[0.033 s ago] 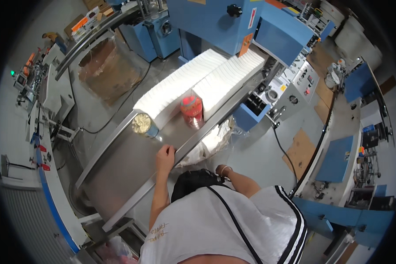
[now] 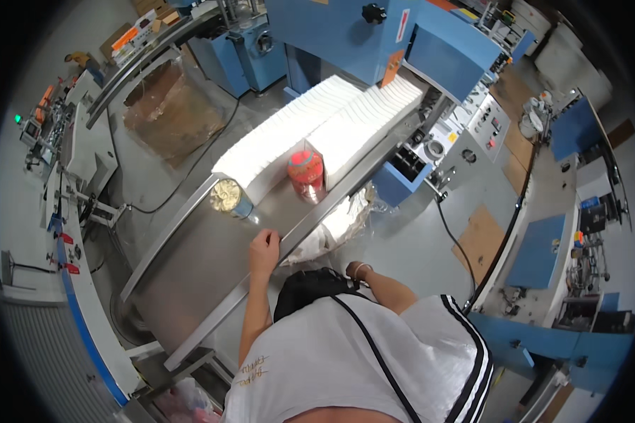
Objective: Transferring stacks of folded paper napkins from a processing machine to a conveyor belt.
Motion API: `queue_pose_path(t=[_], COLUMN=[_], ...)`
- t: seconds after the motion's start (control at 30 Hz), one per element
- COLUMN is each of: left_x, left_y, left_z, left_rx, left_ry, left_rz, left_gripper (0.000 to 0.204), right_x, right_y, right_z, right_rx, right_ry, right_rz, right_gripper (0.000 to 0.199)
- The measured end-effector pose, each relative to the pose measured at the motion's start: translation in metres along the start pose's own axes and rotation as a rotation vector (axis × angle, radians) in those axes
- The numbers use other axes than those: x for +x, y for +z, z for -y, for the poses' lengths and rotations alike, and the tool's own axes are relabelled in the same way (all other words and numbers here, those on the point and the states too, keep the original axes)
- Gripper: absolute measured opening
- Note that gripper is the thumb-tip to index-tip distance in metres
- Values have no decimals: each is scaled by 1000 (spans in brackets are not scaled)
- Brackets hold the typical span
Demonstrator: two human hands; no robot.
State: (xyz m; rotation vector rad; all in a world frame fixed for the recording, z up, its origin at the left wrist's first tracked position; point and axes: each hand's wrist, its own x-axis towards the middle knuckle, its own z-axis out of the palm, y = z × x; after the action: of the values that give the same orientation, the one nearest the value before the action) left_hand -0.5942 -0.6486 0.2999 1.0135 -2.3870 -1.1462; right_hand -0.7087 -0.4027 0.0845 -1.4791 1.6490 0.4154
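Observation:
My left hand is curled into a loose fist on the bare metal of a sloping chute, close to its right rail; nothing shows in it. Beyond it stand a cylinder with a crumpled cream top and blue side and a red jar-like container. They sit against the near ends of two long rows of stacked white paper sheets, a left row and a right row. My right hand hangs beside a black bag at my waist, wearing a bracelet; its fingers are mostly hidden.
A large blue machine rises at the far end of the rows. Right of the chute is a control panel with knobs. White material in clear plastic lies below the chute's right rail. A cardboard box in plastic stands at left.

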Motion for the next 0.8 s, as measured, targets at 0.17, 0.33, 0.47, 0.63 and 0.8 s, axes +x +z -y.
queue_pose_path(t=[0.17,0.33,0.47,0.63,0.8], left_x=[5,8,8,9,10], left_y=[3,4,5,5,4], left_z=[-9,-6,-9,-8,-2], left_rx=[-22,0,26,-9,32], left_ry=[61,67,93,146,149], left_rz=[34,62,55,56,74], left_gripper=[26,24,25,25,27], right_x=[24,27,29,47,34], right_y=[44,48,49,68,56], right_z=[-8,0,3,-5,7], right_rx=[347,358,493,501,506], right_ry=[298,275,297,297,320], right_rz=[-99,-152,-127,-151,-189], right_gripper=[26,24,25,28,28])
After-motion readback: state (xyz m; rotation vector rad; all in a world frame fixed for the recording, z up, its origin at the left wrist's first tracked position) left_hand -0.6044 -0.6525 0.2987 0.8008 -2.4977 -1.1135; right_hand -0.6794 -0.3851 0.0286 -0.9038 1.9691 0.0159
